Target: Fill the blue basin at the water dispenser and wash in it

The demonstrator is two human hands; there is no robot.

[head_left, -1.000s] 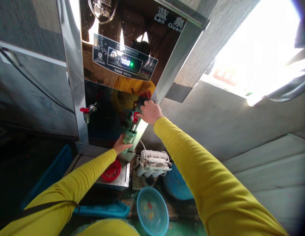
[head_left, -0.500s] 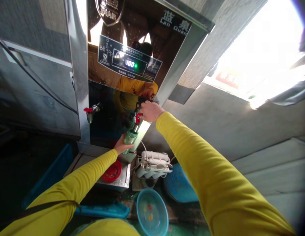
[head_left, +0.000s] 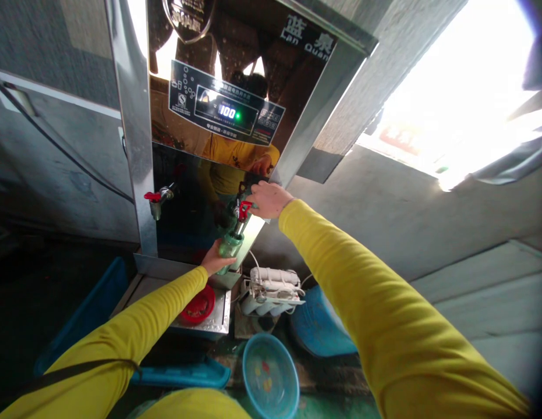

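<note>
Green container (head_left: 229, 250): at tap spout (head_left: 239, 227), gripped by fingers of left hand (head_left: 215, 258), presumably to align mouth. Right hand (head_left: 269, 199): fingers curled at red handle (head_left: 245, 208), presumably for control; grip unclear.

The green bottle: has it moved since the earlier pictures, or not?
No, not visibly: the green bottle in the left hand stays just below the same fixed tap.
</note>
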